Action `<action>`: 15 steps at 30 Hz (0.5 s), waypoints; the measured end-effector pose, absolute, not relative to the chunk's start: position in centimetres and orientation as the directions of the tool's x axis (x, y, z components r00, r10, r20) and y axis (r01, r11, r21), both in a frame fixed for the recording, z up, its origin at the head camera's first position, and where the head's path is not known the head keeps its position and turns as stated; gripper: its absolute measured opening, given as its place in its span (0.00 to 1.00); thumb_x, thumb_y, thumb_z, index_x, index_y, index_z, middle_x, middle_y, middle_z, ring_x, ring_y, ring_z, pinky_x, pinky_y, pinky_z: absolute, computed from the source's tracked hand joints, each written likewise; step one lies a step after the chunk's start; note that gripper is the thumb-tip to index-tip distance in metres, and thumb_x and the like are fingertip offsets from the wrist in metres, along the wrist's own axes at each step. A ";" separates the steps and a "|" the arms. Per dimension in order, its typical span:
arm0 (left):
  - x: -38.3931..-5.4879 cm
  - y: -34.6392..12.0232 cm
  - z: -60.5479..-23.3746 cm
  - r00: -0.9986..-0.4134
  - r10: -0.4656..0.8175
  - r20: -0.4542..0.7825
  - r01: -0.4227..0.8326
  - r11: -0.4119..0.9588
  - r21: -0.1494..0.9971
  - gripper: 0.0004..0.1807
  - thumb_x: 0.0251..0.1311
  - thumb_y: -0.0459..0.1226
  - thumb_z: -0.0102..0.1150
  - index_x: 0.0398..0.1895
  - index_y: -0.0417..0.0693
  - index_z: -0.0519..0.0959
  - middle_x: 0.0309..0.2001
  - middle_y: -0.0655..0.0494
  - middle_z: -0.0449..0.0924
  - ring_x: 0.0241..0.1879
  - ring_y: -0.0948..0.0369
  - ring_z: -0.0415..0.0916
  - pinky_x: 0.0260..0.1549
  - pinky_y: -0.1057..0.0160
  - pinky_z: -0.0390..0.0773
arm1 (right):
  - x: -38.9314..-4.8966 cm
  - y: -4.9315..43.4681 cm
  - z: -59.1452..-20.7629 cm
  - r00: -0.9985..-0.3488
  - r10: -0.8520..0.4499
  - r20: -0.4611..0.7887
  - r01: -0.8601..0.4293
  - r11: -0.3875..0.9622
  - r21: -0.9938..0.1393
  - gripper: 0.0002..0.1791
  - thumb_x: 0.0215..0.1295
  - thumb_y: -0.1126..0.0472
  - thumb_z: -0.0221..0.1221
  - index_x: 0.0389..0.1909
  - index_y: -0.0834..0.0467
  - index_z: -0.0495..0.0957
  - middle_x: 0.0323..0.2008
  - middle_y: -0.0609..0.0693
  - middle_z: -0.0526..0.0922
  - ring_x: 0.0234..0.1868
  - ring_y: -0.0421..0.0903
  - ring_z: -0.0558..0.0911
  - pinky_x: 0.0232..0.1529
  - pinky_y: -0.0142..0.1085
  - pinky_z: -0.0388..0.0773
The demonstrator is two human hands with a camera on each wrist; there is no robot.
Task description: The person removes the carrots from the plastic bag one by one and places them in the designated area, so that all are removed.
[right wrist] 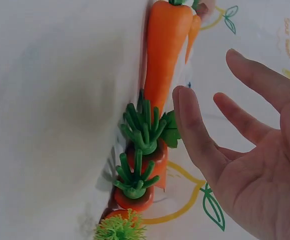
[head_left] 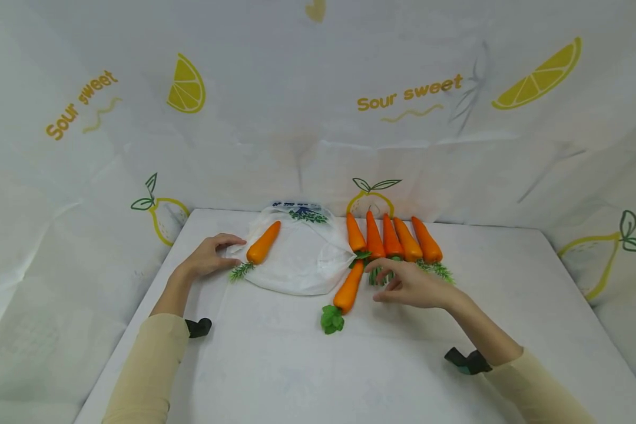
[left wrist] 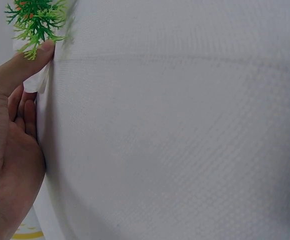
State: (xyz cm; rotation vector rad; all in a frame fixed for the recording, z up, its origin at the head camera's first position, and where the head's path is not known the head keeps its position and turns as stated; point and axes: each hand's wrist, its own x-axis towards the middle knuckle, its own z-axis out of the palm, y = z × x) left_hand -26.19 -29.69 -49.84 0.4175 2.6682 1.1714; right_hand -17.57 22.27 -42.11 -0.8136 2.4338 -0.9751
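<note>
A white plastic bag (head_left: 302, 265) with blue print lies flat on the table, and one orange carrot (head_left: 264, 242) with feathery green leaves rests on its left part. My left hand (head_left: 212, 256) is at the bag's left edge beside that carrot, thumb and fingers parted. In the left wrist view its thumb is right by the leaves (left wrist: 37, 22), with a bit of white plastic below. My right hand (head_left: 410, 282) hovers over the carrot tops with loosely bent fingers, holding nothing. Closest to its left is a carrot (head_left: 348, 288) with a leafy top, pointing away from me.
Several carrots (head_left: 391, 238) lie side by side right of the bag, tips toward the back, some tops hidden behind the right hand. White cloth (head_left: 318, 377) covers the table. A lemon-printed sheet (head_left: 275, 118) hangs behind it.
</note>
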 end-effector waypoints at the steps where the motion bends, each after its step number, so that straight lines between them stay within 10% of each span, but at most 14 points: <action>1: -26.2 -29.7 -49.9 -0.940 0.334 -0.065 0.179 0.647 0.741 0.28 0.65 0.36 0.75 0.69 0.44 0.82 0.75 0.37 0.74 0.77 0.38 0.67 0.82 0.33 0.61 | -17.7 22.3 -42.1 -0.753 -0.646 -0.126 -0.379 0.583 -0.719 0.29 0.73 0.52 0.71 0.69 0.58 0.75 0.54 0.66 0.87 0.44 0.47 0.92 0.48 0.38 0.92; 15: -26.5 -29.8 -50.2 -0.941 0.333 -0.057 0.185 0.648 0.739 0.28 0.65 0.35 0.76 0.69 0.44 0.82 0.74 0.37 0.75 0.77 0.38 0.68 0.82 0.34 0.62 | -18.7 21.4 -41.0 -0.764 -0.640 -0.078 -0.394 0.559 -0.729 0.29 0.72 0.55 0.72 0.68 0.60 0.76 0.53 0.65 0.87 0.42 0.44 0.90 0.48 0.36 0.91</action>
